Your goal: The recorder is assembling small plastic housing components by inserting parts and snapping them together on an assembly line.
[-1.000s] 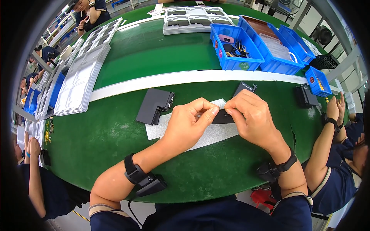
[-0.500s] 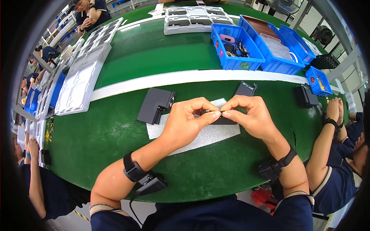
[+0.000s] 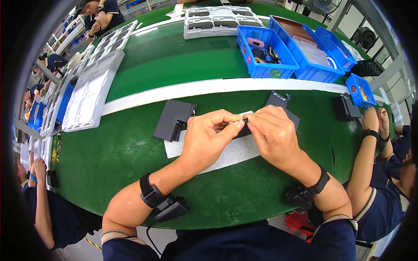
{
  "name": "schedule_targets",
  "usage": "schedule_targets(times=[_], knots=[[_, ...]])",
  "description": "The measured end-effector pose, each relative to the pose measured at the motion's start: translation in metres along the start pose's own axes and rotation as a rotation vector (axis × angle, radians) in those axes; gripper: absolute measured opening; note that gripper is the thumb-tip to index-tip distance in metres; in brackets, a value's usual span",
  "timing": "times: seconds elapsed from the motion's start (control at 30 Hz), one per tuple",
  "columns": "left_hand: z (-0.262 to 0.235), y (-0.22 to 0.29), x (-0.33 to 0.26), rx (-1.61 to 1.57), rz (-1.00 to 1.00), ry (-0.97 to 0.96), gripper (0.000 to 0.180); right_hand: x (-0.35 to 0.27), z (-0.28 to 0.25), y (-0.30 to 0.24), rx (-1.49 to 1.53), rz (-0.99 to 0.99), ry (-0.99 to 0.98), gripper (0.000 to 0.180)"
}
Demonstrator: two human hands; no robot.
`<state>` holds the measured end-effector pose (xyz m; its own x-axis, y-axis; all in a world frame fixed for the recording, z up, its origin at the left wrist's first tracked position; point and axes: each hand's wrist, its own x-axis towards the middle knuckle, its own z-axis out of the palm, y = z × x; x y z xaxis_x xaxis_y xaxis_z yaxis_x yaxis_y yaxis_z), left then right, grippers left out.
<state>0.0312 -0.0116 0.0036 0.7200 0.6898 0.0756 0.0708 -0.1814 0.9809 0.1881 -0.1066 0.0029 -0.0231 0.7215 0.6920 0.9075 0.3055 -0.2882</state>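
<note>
My left hand (image 3: 207,134) and my right hand (image 3: 274,134) meet over the middle of the green table. Both are closed in a pinch around a small, thin dark part (image 3: 244,120), whose kind I cannot make out. Beneath them lies a grey-white sheet (image 3: 213,163), partly covered by a dark flat piece (image 3: 244,131) that my fingers mostly hide. To the left of my left hand, a black flat casing (image 3: 174,118) with a notched corner overlaps the sheet. Beyond my right hand is a similar dark casing (image 3: 278,99).
Blue bins (image 3: 272,68) stand at the back right, one holding cables and a pink item. White trays (image 3: 93,93) are stacked at the left and at the far side (image 3: 217,32). A small blue bin (image 3: 360,90) and a black block (image 3: 346,108) lie near a co-worker's hands on the right.
My right hand has turned and drawn its fingers closer together over the small dark part. The pinched part has risen slightly, and more of the dark piece behind my right hand shows.
</note>
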Motion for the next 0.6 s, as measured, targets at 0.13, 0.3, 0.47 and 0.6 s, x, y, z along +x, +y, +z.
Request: schedule_targets(times=[0.13, 0.3, 0.47, 0.6], knots=[[0.001, -0.001, 0.002, 0.069, 0.067, 0.018, 0.017, 0.002, -0.003, -0.002, -0.039, -0.025, -0.017, 0.015], [0.004, -0.012, 0.005, -0.025, -0.002, 0.059, 0.016, 0.003, -0.004, -0.002, 0.271, 0.435, -0.047, 0.013], [0.006, -0.014, 0.006, -0.234, -0.020, -0.042, 0.019, 0.001, -0.002, -0.001, 0.292, 0.450, -0.057, 0.011], [0.005, -0.013, 0.005, -0.233, -0.034, -0.060, 0.019, 0.000, -0.001, -0.001, 0.247, 0.384, -0.007, 0.007]])
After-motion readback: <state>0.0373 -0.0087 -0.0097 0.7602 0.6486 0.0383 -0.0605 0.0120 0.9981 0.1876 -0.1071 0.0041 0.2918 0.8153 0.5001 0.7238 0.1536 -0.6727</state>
